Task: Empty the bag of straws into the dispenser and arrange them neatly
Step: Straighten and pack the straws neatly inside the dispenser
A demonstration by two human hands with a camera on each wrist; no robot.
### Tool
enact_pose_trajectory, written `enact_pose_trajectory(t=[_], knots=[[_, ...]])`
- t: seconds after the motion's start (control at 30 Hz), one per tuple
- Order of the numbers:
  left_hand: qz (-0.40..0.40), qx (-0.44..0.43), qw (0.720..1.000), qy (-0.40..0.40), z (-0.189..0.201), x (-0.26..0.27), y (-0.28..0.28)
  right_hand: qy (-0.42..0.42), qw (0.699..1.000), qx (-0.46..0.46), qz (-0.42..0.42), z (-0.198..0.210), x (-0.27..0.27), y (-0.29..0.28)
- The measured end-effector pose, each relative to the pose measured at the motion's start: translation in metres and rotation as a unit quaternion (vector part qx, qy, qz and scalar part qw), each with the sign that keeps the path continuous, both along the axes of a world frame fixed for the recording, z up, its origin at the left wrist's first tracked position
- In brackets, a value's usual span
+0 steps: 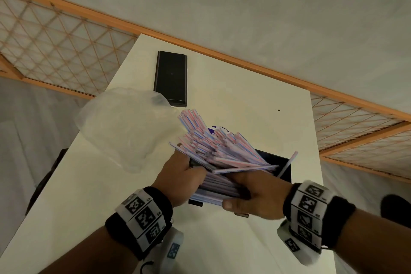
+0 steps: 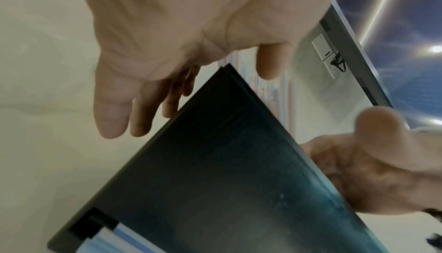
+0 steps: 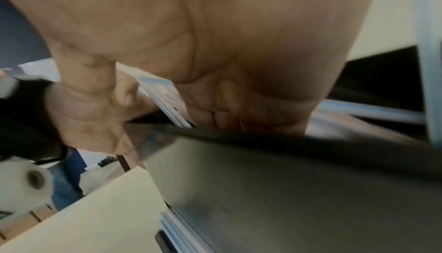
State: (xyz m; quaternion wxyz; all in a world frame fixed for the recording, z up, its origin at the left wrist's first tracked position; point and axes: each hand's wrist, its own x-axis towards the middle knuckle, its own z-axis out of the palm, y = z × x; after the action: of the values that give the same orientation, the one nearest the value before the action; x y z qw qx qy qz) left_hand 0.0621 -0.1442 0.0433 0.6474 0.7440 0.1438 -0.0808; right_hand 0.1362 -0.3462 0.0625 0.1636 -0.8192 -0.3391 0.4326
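Observation:
A thick bundle of pink, blue and white striped straws [image 1: 213, 147] fans out of the black dispenser box [image 1: 282, 167] on the white table [image 1: 255, 95]. My left hand [image 1: 186, 171] holds the bundle's left side. Its thumb [image 2: 270, 62] lies over the straws and its fingers [image 2: 112, 117] run down outside the dispenser wall [image 2: 215, 172]. My right hand [image 1: 242, 196] grips the near right end of the bundle, thumb [image 3: 124, 94] curled with straws [image 3: 165, 98] against the palm. One straw [image 1: 288, 163] sticks up alone at the right. The empty clear plastic bag [image 1: 124, 127] lies to the left.
A black lid [image 1: 171, 78] lies flat at the far end of the table. The table's left edge [image 1: 73, 144] and right edge [image 1: 315, 140] drop off to the floor. An orange-framed lattice railing [image 1: 55, 40] runs behind it.

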Motion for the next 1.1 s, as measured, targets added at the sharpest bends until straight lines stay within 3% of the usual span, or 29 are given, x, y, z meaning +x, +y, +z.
enact_pose_trajectory(t=[0.1,0.2,0.27,0.4,0.53,0.7,0.77,0.93,1.1], knots=[[-0.012,0.021,1.0,0.009,-0.005,0.0,-0.002,-0.145,0.989,0.021,0.035,0.006,-0.015,-0.011],[-0.012,0.052,0.999,0.004,-0.01,0.001,-0.006,-0.164,0.986,0.028,0.017,0.012,-0.029,-0.022],[-0.008,0.048,0.999,0.009,-0.011,0.002,-0.008,-0.197,0.979,0.03,-0.038,0.022,-0.026,-0.034],[0.047,-0.005,0.999,0.011,-0.01,0.005,-0.012,-0.353,0.923,-0.005,-0.15,0.053,0.01,-0.061],[0.119,0.0,0.993,0.013,-0.015,0.009,-0.017,-0.304,0.917,-0.221,-0.136,0.06,0.045,-0.061],[0.208,-0.004,0.977,-0.045,-0.002,0.012,-0.018,-0.299,0.906,-0.28,-0.108,0.051,0.051,-0.044],[0.225,0.028,0.972,-0.054,0.005,0.016,-0.015,-0.309,0.91,-0.255,-0.104,0.054,0.049,-0.038],[0.254,0.06,0.962,-0.085,0.017,0.027,-0.017,-0.294,0.937,-0.075,-0.171,0.048,0.031,-0.021],[0.272,0.037,0.957,-0.096,0.019,0.031,-0.025,-0.338,0.92,0.055,-0.191,0.043,0.011,-0.015]])
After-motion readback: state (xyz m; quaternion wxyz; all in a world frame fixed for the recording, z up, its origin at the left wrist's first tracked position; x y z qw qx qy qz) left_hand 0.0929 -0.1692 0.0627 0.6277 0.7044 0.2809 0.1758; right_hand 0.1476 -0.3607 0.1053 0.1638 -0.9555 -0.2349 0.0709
